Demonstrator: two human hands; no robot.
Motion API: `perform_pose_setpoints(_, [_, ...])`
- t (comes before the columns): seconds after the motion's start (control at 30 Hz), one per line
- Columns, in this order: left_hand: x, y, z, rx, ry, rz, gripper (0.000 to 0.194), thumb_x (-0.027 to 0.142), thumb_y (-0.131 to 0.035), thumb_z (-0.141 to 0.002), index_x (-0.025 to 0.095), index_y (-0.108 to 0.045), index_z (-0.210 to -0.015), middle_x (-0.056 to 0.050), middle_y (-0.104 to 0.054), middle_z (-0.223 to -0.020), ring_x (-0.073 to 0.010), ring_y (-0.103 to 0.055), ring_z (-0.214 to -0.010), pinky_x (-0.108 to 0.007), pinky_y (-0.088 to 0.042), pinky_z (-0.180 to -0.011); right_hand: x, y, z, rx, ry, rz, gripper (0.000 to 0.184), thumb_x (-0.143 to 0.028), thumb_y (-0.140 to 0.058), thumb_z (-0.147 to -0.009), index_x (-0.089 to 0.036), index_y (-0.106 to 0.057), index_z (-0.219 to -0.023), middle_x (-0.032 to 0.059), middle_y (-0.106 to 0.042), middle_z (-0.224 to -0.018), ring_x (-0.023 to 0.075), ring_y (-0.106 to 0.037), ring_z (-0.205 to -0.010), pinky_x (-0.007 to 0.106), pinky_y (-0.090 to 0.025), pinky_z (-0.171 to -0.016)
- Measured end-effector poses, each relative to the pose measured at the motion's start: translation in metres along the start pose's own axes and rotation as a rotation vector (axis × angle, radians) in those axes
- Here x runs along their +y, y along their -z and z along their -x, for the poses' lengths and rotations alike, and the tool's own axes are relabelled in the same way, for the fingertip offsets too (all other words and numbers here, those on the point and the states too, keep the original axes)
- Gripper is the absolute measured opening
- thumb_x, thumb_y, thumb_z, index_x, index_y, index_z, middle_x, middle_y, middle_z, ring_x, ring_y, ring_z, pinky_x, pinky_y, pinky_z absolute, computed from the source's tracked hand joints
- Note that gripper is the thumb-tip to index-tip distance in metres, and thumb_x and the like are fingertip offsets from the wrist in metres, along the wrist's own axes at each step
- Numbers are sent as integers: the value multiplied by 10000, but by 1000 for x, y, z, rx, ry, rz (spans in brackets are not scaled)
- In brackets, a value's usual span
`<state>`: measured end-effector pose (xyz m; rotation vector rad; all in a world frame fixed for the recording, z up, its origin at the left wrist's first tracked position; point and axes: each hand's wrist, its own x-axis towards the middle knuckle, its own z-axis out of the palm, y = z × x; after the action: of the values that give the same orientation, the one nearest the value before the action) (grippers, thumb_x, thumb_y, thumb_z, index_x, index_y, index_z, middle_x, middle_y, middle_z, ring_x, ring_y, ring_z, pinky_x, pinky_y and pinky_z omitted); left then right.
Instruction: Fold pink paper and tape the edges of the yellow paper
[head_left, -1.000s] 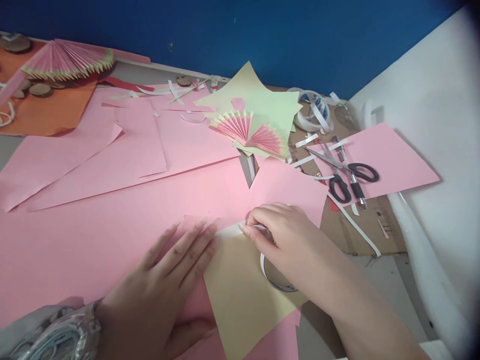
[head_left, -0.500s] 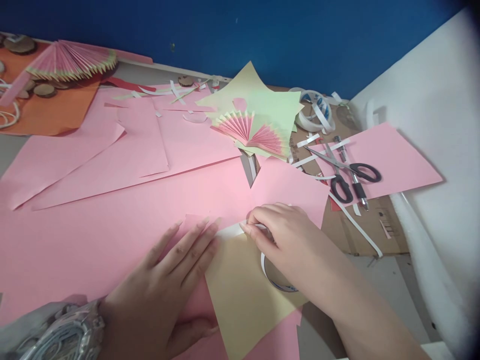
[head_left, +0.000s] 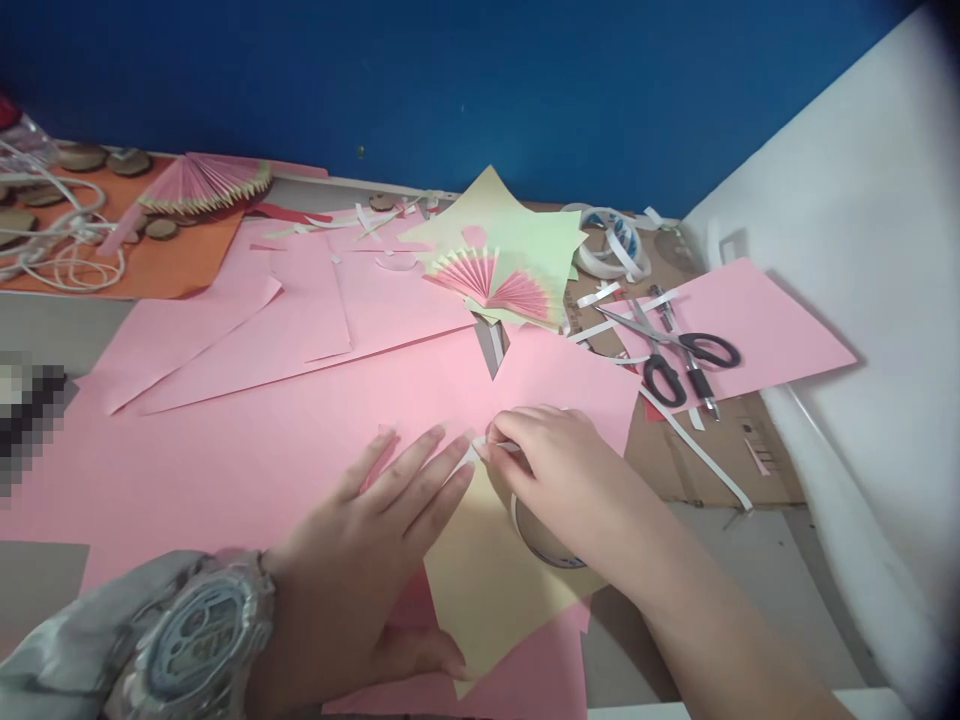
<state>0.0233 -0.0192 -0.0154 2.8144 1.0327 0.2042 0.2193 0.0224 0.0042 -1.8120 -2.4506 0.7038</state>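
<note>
My left hand [head_left: 375,530] lies flat with its fingers spread, pressing on the large pink paper [head_left: 247,460] and the edge of a yellowish paper piece [head_left: 487,590]. Between thumb and forefinger, my right hand [head_left: 562,465] pinches a white tape strip [head_left: 480,447] at the top edge of the yellowish piece. Below that hand, a tape roll [head_left: 551,555] rests on the yellowish piece, partly hidden by the wrist. Left fingertips almost touch the strip.
Black-handled scissors [head_left: 667,350] and a pen [head_left: 699,385] lie on pink paper at right. Behind stand a yellow-green paper star with pink fans [head_left: 525,225] and tape rolls [head_left: 611,245]. Orange paper [head_left: 195,260] with wood slices and white cord is at back left. A blue wall [head_left: 420,80] borders the back.
My left hand has slid right along the tape strip, closer to my right hand, covering more of it. My right hand still pinches the strip. The view has shifted left.
</note>
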Motion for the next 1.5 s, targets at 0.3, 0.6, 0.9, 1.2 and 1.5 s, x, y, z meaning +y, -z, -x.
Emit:
perform_pose_setpoints(0.3, [-9,-10,10,-6,4,-55,862,682,-397,-792,104,-280,-1420,-112,-281,-1481,-296,-195,-1372,-445,-93,-1113,-11,11,5,-73,60,-121,316,-232,-407,-904,-186,-410,-591,-28,-530,-633,126,-473,-654,274,-303,-681])
perform_pose_setpoints(0.6, [-41,-4,37,47,10,-151,783,596,-415,-838,71,-300,-1408,-150,-304,-1463,-316,-246,-1352,-472,-143,-1097,-42,3,-21,-9,153,-101,343,-235,-411,-911,-180,-407,-573,-22,-530,-610,104,-460,-581,256,-274,-596])
perform_pose_setpoints(0.9, [-51,-7,38,38,104,-105,782,595,-407,-830,68,-311,-1400,-128,-214,-1500,-274,-199,-1374,-412,-126,-1100,-43,-7,-41,38,179,-117,267,-208,-412,-887,-191,-385,-621,-41,-487,-612,110,-441,-619,242,-285,-616])
perform_pose_setpoints(1.2, [-46,-12,42,77,152,-45,809,604,-447,-802,44,-348,-1377,-167,-241,-1485,-313,-233,-1356,-418,-129,-1102,-45,-13,-46,-10,107,-123,240,-169,-439,-847,-194,-345,-627,-42,-449,-628,119,-427,-649,253,-292,-646])
perform_pose_setpoints(1.5, [-49,-10,41,55,128,-25,787,595,-459,-806,45,-378,-1363,-177,-269,-1473,-337,-274,-1335,-430,-150,-1096,-47,-15,-49,-39,75,-85,220,-180,-438,-863,-192,-409,-645,-29,-509,-671,134,-450,-690,282,-304,-688])
